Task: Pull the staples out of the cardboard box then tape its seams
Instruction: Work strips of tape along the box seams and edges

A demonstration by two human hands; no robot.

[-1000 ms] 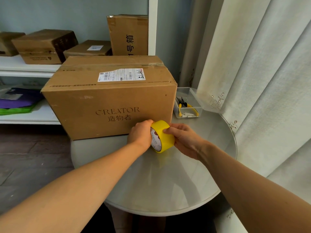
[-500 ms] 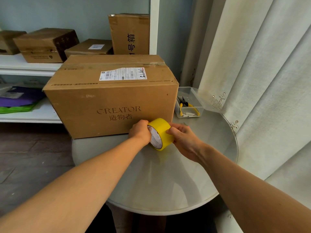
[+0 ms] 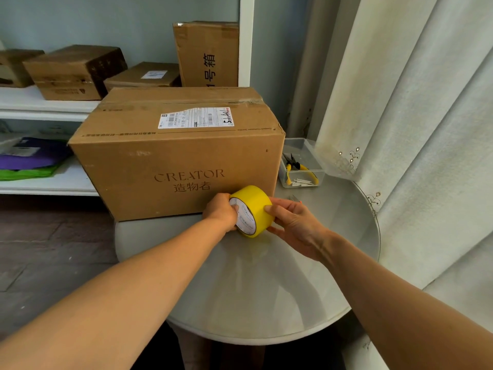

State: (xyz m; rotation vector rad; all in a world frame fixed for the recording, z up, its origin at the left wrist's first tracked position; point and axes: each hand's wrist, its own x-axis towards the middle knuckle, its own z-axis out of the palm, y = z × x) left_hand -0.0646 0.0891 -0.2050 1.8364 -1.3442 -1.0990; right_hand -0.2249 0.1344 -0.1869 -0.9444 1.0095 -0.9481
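Observation:
A closed brown cardboard box (image 3: 165, 156), printed CREATOR and bearing a white shipping label on top, stands on the far left of a round grey table (image 3: 333, 263). Just in front of its lower right corner I hold a roll of yellow tape (image 3: 254, 206) above the table. My left hand (image 3: 221, 212) grips the roll from the left, fingers hooked into its core. My right hand (image 3: 290, 222) holds the roll's outer yellow face from the right, thumb on top and fingers underneath.
A clear plastic tray (image 3: 302, 148) right of the box holds yellow-handled pliers (image 3: 298, 166) and several pale metal pieces. White shelves (image 3: 40, 108) behind carry more cardboard boxes. A pale curtain (image 3: 413, 116) hangs along the table's right side.
Both hands stay on the tape roll; my right thumb has shifted up onto its outer face. The view has moved slightly.

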